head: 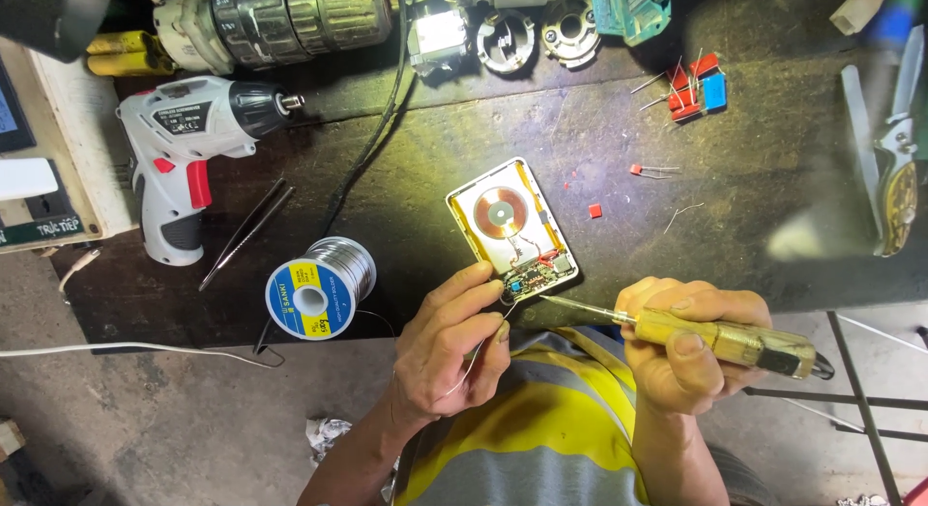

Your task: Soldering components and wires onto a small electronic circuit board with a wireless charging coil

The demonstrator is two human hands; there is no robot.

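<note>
At the near edge of the dark counter (619,129) lies an opened flat device (512,231) with a white frame, a copper coil in its middle and a small circuit board at its lower end. My left hand (449,346) sits just below that board, fingers (474,279) pinched closed on a thin solder wire (476,356) whose end comes up beside the board. My right hand (681,342) is wrapped shut around the yellow translucent handle of a soldering iron (715,337) — its slim metal tip points left and ends just beside the board's lower corner, near the wire; whether it touches I cannot tell.

Left of my hands stands a spool of solder (321,286) with a blue and yellow label, and beyond it a pair of tweezers (246,233) lies slanted. A white and red cordless screwdriver (184,153) rests further left, with a larger grey drill (275,23) above it. A black cable (377,129) runs down between them. Small red and blue capacitors (696,86) are scattered to the upper right — well apart from the device. Scissors (894,148) lie at the far right edge.
</note>
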